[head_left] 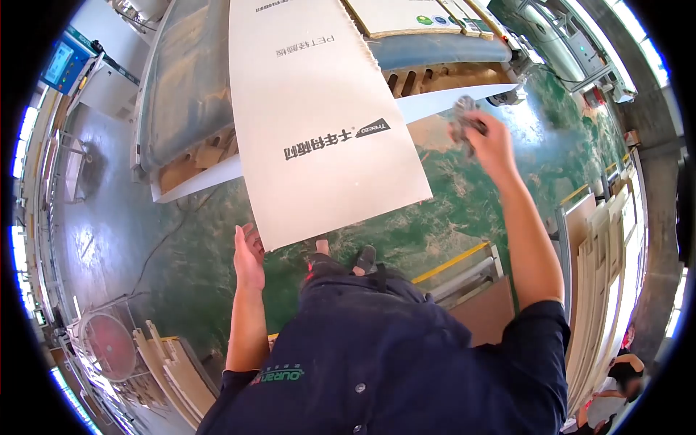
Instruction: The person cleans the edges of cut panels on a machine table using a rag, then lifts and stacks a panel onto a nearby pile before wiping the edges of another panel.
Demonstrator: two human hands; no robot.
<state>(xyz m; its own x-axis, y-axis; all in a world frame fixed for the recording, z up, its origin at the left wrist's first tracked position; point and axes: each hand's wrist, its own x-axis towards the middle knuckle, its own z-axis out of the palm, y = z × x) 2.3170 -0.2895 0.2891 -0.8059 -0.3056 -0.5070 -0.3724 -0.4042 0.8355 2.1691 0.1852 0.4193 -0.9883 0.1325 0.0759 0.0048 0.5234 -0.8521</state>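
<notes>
A long white printed board juts from the machine bed toward my body, its near end overhanging the floor. My left hand is at the near left corner of the board, fingers partly behind its edge; whether it grips the board is unclear. My right hand is raised to the right of the board, apart from it, with fingers closed round a grey, crumpled-looking object that I cannot make out clearly.
The machine bed lies under the board, with more panels at the top. Stacked boards stand at the right, a fan at lower left. A yellow-edged rack is near my feet. Another person is at lower right.
</notes>
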